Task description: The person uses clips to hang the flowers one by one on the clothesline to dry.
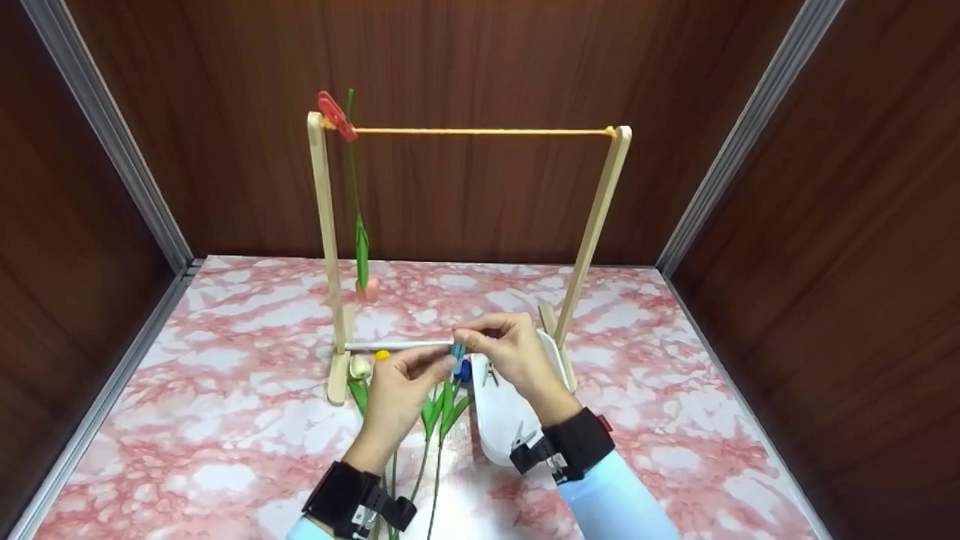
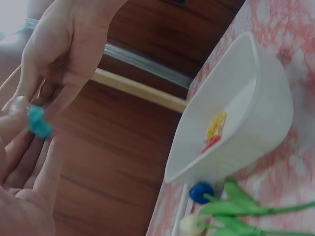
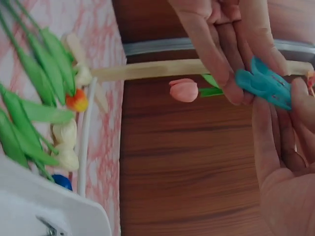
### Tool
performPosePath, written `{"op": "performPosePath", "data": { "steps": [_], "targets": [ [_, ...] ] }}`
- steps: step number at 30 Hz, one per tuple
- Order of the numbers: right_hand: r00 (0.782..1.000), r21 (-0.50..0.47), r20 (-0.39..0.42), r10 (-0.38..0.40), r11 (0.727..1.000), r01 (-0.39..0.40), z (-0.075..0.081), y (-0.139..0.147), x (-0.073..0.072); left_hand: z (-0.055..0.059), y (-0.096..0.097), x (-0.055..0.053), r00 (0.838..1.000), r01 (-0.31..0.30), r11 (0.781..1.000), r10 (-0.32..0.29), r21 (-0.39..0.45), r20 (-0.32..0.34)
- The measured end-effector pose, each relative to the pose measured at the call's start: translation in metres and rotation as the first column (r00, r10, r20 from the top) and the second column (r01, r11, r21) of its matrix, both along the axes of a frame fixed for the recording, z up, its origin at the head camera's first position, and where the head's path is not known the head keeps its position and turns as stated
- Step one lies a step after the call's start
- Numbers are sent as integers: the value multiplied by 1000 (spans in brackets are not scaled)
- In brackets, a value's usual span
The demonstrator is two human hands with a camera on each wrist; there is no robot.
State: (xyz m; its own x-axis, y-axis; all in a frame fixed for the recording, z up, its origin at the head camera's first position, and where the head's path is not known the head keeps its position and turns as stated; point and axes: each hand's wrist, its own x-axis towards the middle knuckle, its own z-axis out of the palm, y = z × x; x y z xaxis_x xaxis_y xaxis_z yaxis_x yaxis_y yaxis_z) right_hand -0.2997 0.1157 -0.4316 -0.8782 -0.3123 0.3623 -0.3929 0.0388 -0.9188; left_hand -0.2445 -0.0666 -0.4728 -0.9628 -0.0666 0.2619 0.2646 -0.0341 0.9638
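Note:
My left hand [image 1: 401, 394] and right hand [image 1: 514, 356] meet in front of the rack, both pinching a small blue clothespin [image 1: 457, 358] between thumb and fingers. In the right wrist view the clothespin [image 3: 266, 84] lies across the fingertips of both hands. The left wrist view shows it blurred, a teal shape [image 2: 38, 122] at the fingers. Below the hands, several artificial tulips with green leaves [image 1: 448, 411] lie on the table, among them a blue one [image 3: 62, 181]. A pink tulip [image 3: 184, 90] hangs upside down from the cord by a red clothespin [image 1: 337, 116].
A wooden rack [image 1: 600, 217] carries an orange cord [image 1: 480, 132] between two posts, with a white bar [image 1: 397, 346] low down. To the right stands a white tray [image 1: 499, 431] holding several clothespins, including a yellow one [image 2: 215, 124]. Brown panels [image 1: 480, 60] enclose the table.

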Motion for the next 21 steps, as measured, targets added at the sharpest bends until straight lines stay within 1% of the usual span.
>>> {"op": "performPosePath", "data": {
  "steps": [2,4,6,7,8,9,10,12,14,16,17,18,19,20,21],
  "targets": [
    [1000,-40,10,-20,999,20,0,1,-3,-1,-8,-2,1000,-24,998,24,-58,-14],
    [999,-60,17,-37,997,38,1,4,-4,-5,-18,-5,998,-53,988,48,-143,-42],
    [999,-58,19,-49,997,50,1,5,-4,-12,-30,-9,995,-75,961,56,-266,-78],
    [999,-57,18,-50,997,51,1,6,-5,-17,-36,-11,994,-77,939,46,-336,-99],
    [999,-56,16,-49,997,50,2,6,-5,-22,-42,-13,993,-70,909,24,-411,-114],
    [999,-54,12,-48,997,48,2,7,-4,-28,-48,-15,992,-56,871,-7,-488,-127],
    [999,-54,9,-46,997,47,2,7,-4,-34,-53,-17,987,-38,826,-55,-562,-149],
    [999,-54,-4,-40,998,40,1,6,-5,-46,-60,-17,973,-4,720,-156,-694,-168],
    [999,-57,-18,-33,998,32,-1,6,-5,-58,-62,-14,951,21,618,-254,-786,-175],
    [999,-61,-24,-24,998,22,-3,7,-5,-69,-61,-9,921,40,529,-349,-847,-175],
    [999,-63,-27,-18,998,17,-4,7,-5,-73,-58,-5,907,34,477,-384,-878,-173],
    [999,-64,-28,-16,998,15,-4,7,-5,-78,-55,-2,890,22,430,-420,-903,-179],
    [999,-64,-29,-15,998,14,-5,7,-4,-81,-51,0,868,-7,376,-458,-926,-193],
    [999,-65,-29,-14,998,12,-6,7,-4,-85,-48,3,842,-49,317,-497,-947,-210],
    [999,-63,-28,-15,998,13,-6,7,-4,-88,-43,5,814,-104,260,-532,-960,-233]
  ]
}}
